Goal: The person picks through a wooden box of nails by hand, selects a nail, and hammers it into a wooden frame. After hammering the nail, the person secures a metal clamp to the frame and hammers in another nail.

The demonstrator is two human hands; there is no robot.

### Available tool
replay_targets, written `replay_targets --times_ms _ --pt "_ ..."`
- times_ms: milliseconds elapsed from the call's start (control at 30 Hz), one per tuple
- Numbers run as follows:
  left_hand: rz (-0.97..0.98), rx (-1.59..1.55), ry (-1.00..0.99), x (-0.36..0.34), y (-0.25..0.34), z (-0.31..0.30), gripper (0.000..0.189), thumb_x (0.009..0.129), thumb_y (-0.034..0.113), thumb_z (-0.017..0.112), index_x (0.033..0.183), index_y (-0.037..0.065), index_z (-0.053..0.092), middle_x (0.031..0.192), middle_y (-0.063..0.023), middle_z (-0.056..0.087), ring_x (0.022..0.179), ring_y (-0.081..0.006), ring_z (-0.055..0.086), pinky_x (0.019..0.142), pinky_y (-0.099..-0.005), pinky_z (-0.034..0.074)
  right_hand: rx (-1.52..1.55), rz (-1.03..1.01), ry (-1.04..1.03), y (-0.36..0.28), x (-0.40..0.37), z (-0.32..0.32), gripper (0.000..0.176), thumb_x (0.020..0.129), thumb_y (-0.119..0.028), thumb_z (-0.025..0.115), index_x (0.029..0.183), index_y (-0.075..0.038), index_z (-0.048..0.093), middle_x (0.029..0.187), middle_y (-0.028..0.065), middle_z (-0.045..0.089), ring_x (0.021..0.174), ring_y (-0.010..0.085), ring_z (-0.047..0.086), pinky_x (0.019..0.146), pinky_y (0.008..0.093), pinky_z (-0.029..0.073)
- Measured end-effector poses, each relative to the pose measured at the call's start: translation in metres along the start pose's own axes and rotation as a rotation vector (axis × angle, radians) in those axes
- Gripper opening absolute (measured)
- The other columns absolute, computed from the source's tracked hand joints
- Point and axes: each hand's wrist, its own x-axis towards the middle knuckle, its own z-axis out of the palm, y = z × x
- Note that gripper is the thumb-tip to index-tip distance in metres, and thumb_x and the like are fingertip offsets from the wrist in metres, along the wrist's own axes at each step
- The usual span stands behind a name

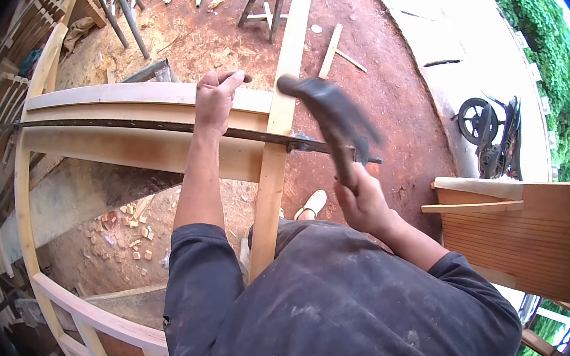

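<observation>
Your right hand (364, 201) grips a hammer (334, 114) with a dark, matt metal head, blurred here, and a brownish handle that looks like wood. Your left hand (214, 102) closes on the frame (123, 153), which is pale bare wood, planed smooth and without gloss. Across it runs a bar (106, 124) of dull, dark metal. Your shirt (341, 311) is dark matt cloth smeared with pale dust. The ground (394, 97) is rough red earth strewn with sawdust. The panel (528, 243) shows warmer, smooth wooden boards.
</observation>
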Motion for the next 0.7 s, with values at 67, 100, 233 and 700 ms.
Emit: replay_targets --times_ms 67,100,233,700 --pt "-0.009 -0.013 -0.038 0.005 -0.004 -0.006 0.015 0.094 0.014 0.072 0.086 0.005 0.080 0.059 0.0086 0.050 0.052 -0.0018 0.032 0.046 -0.0218 0.021 -0.151 0.234 -0.195 0.022 0.010 -0.001 0.022 0.100 -0.019 0.061 0.110 0.001 0.057 0.080 0.0204 0.064 0.075 0.0334 0.066 0.070 0.0435 0.051" --pt "-0.029 -0.023 -0.073 0.005 -0.004 -0.008 0.015 0.094 0.014 0.072 0.086 0.004 0.080 0.060 0.0076 0.053 0.051 -0.0018 0.032 0.045 -0.0222 0.020 -0.230 0.378 -0.294 0.024 0.015 -0.002 0.023 0.100 -0.020 0.061 0.107 0.001 0.058 0.080 0.0214 0.064 0.076 0.0353 0.066 0.070 0.0440 0.051" --pt "-0.062 -0.027 -0.065 0.007 -0.004 -0.008 0.012 0.093 0.012 0.073 0.089 0.003 0.080 0.063 0.0043 0.059 0.049 -0.0020 0.032 0.043 -0.0231 0.019 -0.014 0.347 -0.149 0.018 0.013 -0.014 0.020 0.100 -0.020 0.061 0.103 -0.001 0.058 0.074 0.0139 0.059 0.068 0.0240 0.060 0.066 0.0384 0.048" --pt "-0.148 0.575 -0.353 0.033 -0.023 0.013 0.012 0.092 0.007 0.072 0.098 -0.002 0.077 0.087 -0.0048 0.074 0.081 -0.0070 0.063 0.075 -0.0238 0.048 0.418 0.496 -0.085 0.004 0.007 -0.011 0.022 0.103 -0.024 0.059 0.094 -0.004 0.057 0.074 -0.0004 0.057 0.061 0.0069 0.054 0.055 0.0276 0.046"
